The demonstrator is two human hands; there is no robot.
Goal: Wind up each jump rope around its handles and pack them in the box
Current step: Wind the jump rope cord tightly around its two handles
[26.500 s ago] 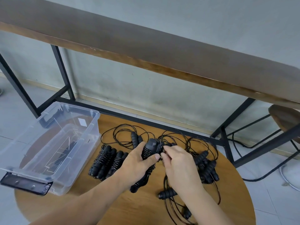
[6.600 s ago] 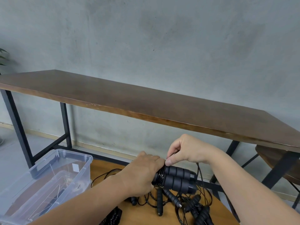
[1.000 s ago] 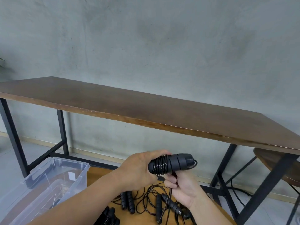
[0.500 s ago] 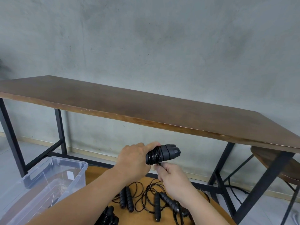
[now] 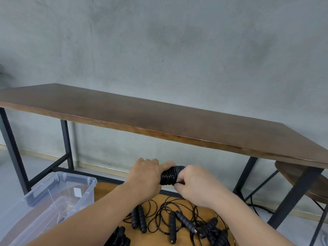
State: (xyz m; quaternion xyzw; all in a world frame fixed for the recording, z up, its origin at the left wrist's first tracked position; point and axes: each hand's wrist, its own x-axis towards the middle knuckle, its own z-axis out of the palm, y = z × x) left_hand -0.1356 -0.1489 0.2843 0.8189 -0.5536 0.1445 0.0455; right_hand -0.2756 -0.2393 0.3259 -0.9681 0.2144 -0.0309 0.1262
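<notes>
Grey concrete wall fills the upper view, with a long dark wooden bench [image 5: 159, 118] on black legs running across it and a round wooden table [image 5: 159, 235] low in front. Above that table both hands meet on one jump rope [image 5: 168, 177]: the left hand [image 5: 145, 180] is wrapped round the paired handles, whose long axis runs roughly left to right, while the right hand [image 5: 193, 185] closes over their far end and pinches what looks like the last bit of cord (the fingertips hide it, so the tuck itself cannot be confirmed). The bundle lies between the hands, nearer the left palm, so the left hand seems best placed to carry it. The clear plastic box [image 5: 58, 189] stands well apart to the lower left, on that hand's side. Below, several unwound ropes [image 5: 177, 221] lie tangled on the table, and a wound bundle [image 5: 119, 237] shows at the bottom edge.
</notes>
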